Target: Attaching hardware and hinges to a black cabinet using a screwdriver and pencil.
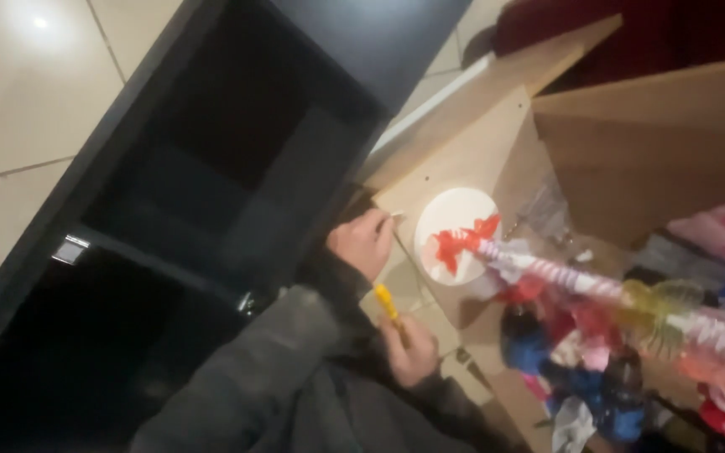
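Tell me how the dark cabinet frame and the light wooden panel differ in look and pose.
The dark cabinet frame is near-black with open compartments; the light wooden panel is pale tan and flat, with small drilled holes. The frame fills the left of the view on the tiled floor; the panel lies to the right, partly under a white disc with red marks. Both run diagonally across the view.
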